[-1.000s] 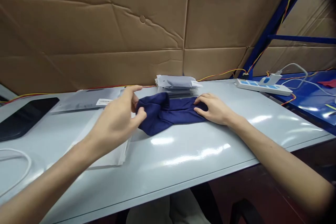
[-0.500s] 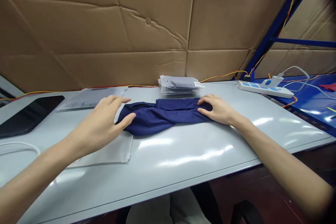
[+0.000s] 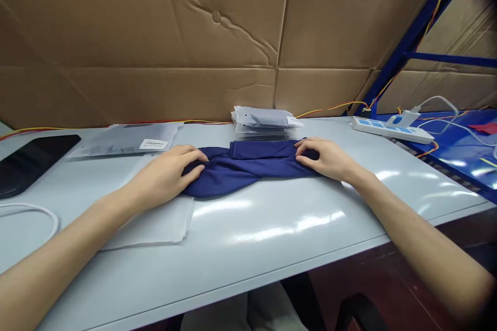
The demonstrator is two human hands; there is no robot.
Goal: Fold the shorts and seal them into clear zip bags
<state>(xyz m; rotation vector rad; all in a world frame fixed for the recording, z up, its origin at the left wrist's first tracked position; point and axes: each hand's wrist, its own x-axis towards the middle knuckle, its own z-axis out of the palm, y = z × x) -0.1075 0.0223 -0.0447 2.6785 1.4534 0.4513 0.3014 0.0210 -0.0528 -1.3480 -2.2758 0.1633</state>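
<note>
A navy blue cloth (image 3: 240,168), folded into a long strip, lies across the grey-white table (image 3: 248,258). My left hand (image 3: 171,173) has its thumb and fingers closed on the cloth's left end. At the right end, my right hand (image 3: 324,158) pinches the fabric between thumb and fingers. Under my left hand and the cloth's left end, a white translucent bag (image 3: 155,227) lies flat.
Behind the cloth is a stack of bagged items (image 3: 266,119). A labelled bag (image 3: 124,139) and a black phone-like device (image 3: 37,160) lie at the left, near a white cable (image 3: 50,214). A power strip (image 3: 392,129) sits at the back right. Cardboard (image 3: 217,46) stands behind.
My left hand has moved right and closed on the cloth's left end. My right hand has shifted slightly right, still on the cloth. The view has tilted a little, and the left bag's label now shows.
</note>
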